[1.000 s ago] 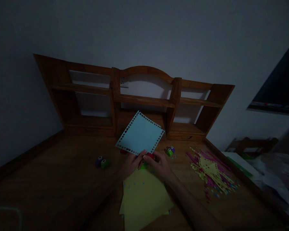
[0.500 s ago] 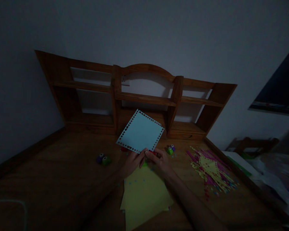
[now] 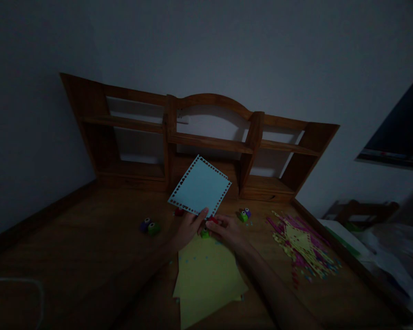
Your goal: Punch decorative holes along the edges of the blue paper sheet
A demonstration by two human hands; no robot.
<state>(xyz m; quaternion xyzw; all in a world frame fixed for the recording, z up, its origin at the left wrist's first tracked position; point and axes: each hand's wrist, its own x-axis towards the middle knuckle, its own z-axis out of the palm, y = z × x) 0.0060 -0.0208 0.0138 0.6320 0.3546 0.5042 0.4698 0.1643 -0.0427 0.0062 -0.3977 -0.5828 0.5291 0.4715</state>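
1. While the right hand [image 3: 226, 229] has its fingers closed round the red part of a small red-and-green punch [image 3: 213, 221], the left hand [image 3: 189, 229] pinches the pale blue sheet [image 3: 201, 185] near its closest corner, thumb on top.
2. Blue sheet: held up, tilted, over the middle of the desk [image 3: 99, 229], between the shelf unit [image 3: 209, 142] at the far edge and the yellow sheets [image 3: 206, 284] toward the near edge. Cutouts line its borders. Paper in the punch slot or not: cannot tell, fingers cover it.
3. Doing it well, as judged: keep the sheet flat and square to the slot, match spacing to the neighbouring cutouts, press straight down, let the punch open fully before sliding along. Left thumb best kept clear of it; corner likely to crease or tear if tugged.
4. Versus half a second ago: sheet shifted slightly left, left thumb reaches further onto it, green part of the punch shows more plainly between the hands. Right-hand grip much the same. Strip pile [image 3: 299, 240] by the right edge unchanged.
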